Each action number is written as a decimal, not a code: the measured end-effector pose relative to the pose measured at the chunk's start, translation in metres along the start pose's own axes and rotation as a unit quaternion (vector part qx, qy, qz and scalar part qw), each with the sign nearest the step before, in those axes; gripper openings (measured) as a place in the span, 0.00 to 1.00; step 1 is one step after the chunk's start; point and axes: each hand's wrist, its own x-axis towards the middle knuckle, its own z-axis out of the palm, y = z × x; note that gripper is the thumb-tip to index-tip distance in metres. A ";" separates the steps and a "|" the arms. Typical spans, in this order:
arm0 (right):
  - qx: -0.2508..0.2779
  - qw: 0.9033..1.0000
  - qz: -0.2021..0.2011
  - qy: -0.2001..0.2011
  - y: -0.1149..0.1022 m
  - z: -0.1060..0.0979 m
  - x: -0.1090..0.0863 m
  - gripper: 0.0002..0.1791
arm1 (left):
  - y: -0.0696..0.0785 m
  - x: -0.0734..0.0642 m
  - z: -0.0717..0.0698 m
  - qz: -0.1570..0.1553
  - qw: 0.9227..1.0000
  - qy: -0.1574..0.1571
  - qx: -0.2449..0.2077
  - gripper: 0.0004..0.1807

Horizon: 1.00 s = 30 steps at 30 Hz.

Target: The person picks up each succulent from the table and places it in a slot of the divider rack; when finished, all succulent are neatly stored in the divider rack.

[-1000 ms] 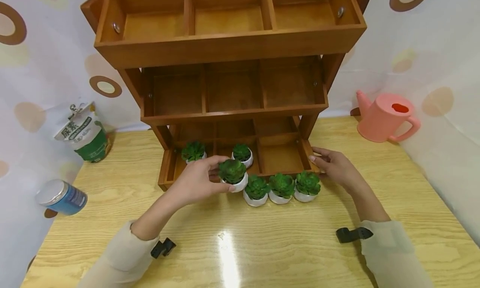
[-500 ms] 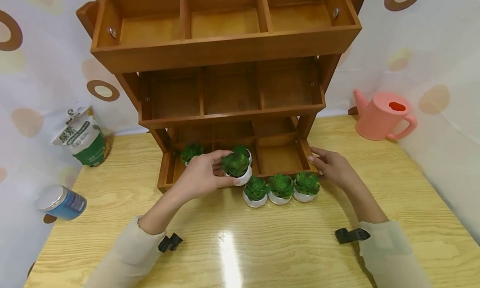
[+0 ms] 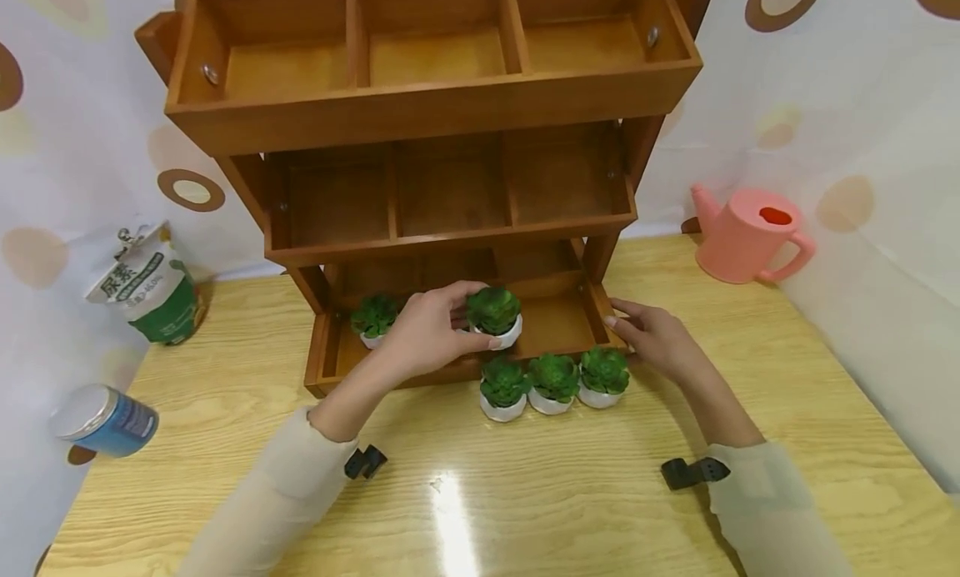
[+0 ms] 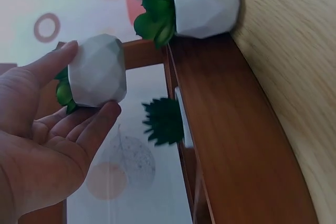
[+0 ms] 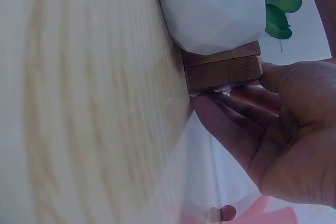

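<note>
The left grip (image 3: 433, 331), a bare hand, is closed on a held succulent (image 3: 495, 314): the thumb bears on the near side of the white pot, the fingers on its far side. The pot is roughly upright, leaves uppermost. It presents no marked long axis.

Governing relation: the held succulent lies at the right-hand side of the left grip, raised over the front edge of the lowest tier (image 3: 435, 375). In the head view it overlaps the line between the middle and right front compartments; which of these is directly beneath cannot be told. The left wrist view shows the pot base apart from the tier's front board. Any lowering would, by judgement, depend on clearing that board. The left grip, as carrier, is the nearer of the two.

The right grip (image 3: 658, 339) holds the right end of the lowest tier near its front corner, thumb at the upper edge, fingers against the outer face.

A seated succulent (image 3: 373, 320) occupies the left front compartment, partly masked by the left grip. Three counter succulents (image 3: 553, 383) stand in a row just before the tier's front edge, toward its right corner.

On the counter (image 3: 570, 494), a pink watering can (image 3: 746, 239) stands near the back right corner, a pouch (image 3: 153, 289) near the back left corner, and a blue can (image 3: 112, 418) at the left edge.
</note>
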 end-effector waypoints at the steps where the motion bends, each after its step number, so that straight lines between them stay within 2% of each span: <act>1: 0.001 1.000 -0.002 0.001 0.001 0.000 0.000 0.34 | 0.002 0.003 0.002 0.002 1.000 -0.002 0.000 0.35; 6: 0.001 1.000 -0.005 -0.001 0.000 0.000 -0.001 0.34 | 0.011 0.020 0.011 0.006 1.000 -0.015 -0.002 0.36; 11: 0.001 1.000 -0.001 -0.002 0.000 -0.001 -0.002 0.34 | 0.018 0.031 0.017 0.008 1.000 -0.020 0.017 0.36; 22: 0.004 1.000 -0.001 -0.001 0.003 0.000 -0.001 0.35 | 0.024 0.047 0.023 -0.018 0.999 -0.026 0.012 0.35; 30: 0.006 1.000 0.003 0.000 0.002 -0.001 0.003 0.34 | 0.025 0.059 0.025 -0.023 0.999 -0.033 0.023 0.36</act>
